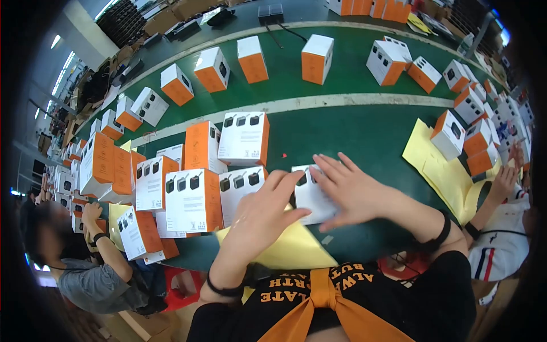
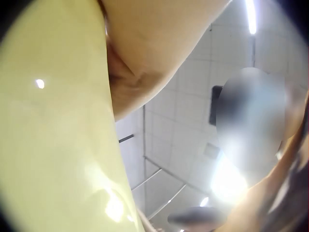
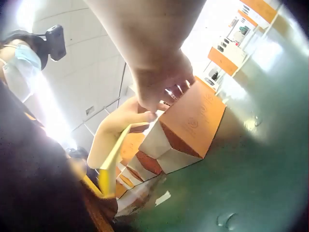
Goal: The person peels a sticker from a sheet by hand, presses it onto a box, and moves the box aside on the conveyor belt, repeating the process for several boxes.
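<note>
In the head view a white box with pictures of small dark devices on its top lies between the two hands. The left hand rests against its left side, thumb spread from the bent fingers. Fingers spread, the right hand lies over the box's right part. A yellow sheet is below the left wrist, at the table edge; it fills the left of the left wrist view, beside part of the hand. The right wrist view has the right hand on the box's top, its orange side facing the camera.
Several white and orange boxes stand stacked to the left. More boxes line the green belt behind. Yellow sheets and further boxes lie at right. People sit on both sides, one in a grey shirt at left.
</note>
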A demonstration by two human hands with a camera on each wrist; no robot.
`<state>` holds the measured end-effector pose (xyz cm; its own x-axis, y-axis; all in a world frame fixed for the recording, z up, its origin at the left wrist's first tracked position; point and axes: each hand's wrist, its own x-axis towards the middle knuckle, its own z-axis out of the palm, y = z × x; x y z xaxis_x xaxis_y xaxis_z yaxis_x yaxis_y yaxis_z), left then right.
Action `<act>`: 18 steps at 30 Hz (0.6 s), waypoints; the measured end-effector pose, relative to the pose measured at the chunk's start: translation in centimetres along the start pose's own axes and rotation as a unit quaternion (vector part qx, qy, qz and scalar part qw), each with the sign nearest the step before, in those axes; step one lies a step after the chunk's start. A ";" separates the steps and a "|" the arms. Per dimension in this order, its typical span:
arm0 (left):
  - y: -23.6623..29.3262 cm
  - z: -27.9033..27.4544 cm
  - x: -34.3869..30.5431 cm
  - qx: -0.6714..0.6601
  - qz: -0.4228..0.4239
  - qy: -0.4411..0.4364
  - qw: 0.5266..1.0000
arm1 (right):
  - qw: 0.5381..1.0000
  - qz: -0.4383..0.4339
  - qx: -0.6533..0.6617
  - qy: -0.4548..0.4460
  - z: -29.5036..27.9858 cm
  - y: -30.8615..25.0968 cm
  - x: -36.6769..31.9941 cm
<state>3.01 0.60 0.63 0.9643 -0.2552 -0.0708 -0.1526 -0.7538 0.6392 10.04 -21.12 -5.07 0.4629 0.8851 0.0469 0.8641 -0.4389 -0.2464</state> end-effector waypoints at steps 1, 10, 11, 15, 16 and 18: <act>0.2 -0.8 -0.8 0.005 0.010 0.041 0.999 | 0.998 -0.003 -0.048 -0.028 -0.3 -0.5 0.3; -1.3 -1.9 -1.3 -0.010 0.070 0.169 0.983 | 0.994 0.059 -0.090 -0.002 -2.1 17.5 15.5; -1.4 -1.9 -1.4 -0.006 0.062 0.192 0.979 | 0.991 0.065 -0.115 0.023 -1.3 19.8 17.3; -1.8 -2.0 -1.5 0.002 0.049 0.257 0.965 | 0.984 0.138 -0.109 0.021 -4.6 18.2 25.0; -1.8 -2.0 -1.5 -0.001 0.049 0.259 0.965 | 0.966 0.215 -0.076 0.122 -4.5 17.3 26.8; -1.2 -1.7 -1.4 -0.023 0.036 0.256 0.966 | 0.931 0.286 -0.037 0.225 -3.6 16.4 29.5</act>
<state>2.21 2.89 1.28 0.9338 0.0360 0.3559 -0.2247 -0.7149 0.6621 38.60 -2.80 -4.26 0.8732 0.3555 0.3333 0.4537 -0.8427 -0.2898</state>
